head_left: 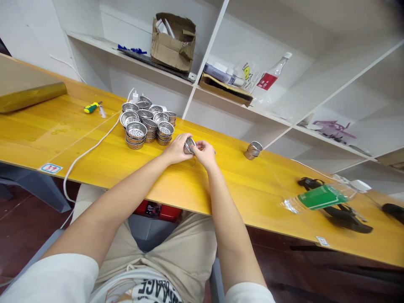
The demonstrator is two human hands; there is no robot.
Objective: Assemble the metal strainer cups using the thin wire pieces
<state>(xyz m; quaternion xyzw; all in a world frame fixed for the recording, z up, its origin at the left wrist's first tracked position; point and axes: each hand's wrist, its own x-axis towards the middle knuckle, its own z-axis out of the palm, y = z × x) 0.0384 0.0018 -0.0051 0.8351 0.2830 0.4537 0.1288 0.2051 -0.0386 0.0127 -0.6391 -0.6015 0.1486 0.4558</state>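
Observation:
Between my two hands, just above the yellow tabletop, is a small metal strainer cup (189, 145), tilted with its rim toward me. My left hand (177, 149) wraps its left side, and my right hand (204, 152) grips the right side with thumb and fingers. A thin curved wire or strip (193, 162) shows just below the cup; I cannot tell what it belongs to. To the left of my hands stand several stacks of perforated metal strainer cups (136, 131). Off to the right is a short stack of similar cups (253, 150).
A white cable (91, 149) crosses the yellow table (176, 185) at left, near a screwdriver (91, 107). On the right lie a green-labelled plastic bottle (322, 198) and dark sandal-like objects (347, 219). Shelves behind hold a cardboard box (172, 50) and another bottle (271, 78).

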